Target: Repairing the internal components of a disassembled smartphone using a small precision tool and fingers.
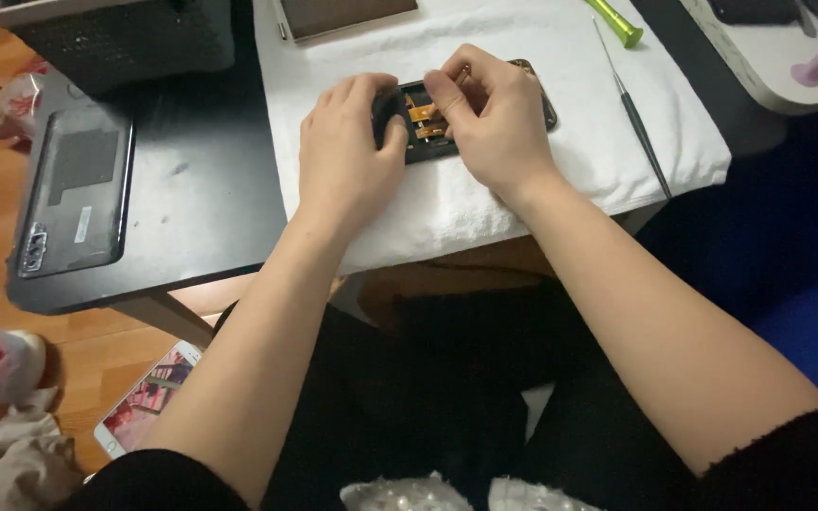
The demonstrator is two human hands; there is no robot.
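Both hands meet over an opened phone (466,118) lying on a white towel (485,189) at the middle of the table; the left hand (347,156) clamps the phone's near-left edge, thumb pressed on the frame; the right hand (489,118) curls over the exposed inside, fingertips pinched down at the orange ribbon cables (425,121); the step in hand looks like seating or freeing a ribbon connector; whatever comes next likely calls for light, precise finger pressure while the left hand steadies the frame; a thin metal probe (638,118) lies on the towel to the right, a green-handled tool (615,21) near the far edge; a removed grey back cover (73,194) rests on the black tabletop (201,189), well apart; the right hand hides most of the phone's interior
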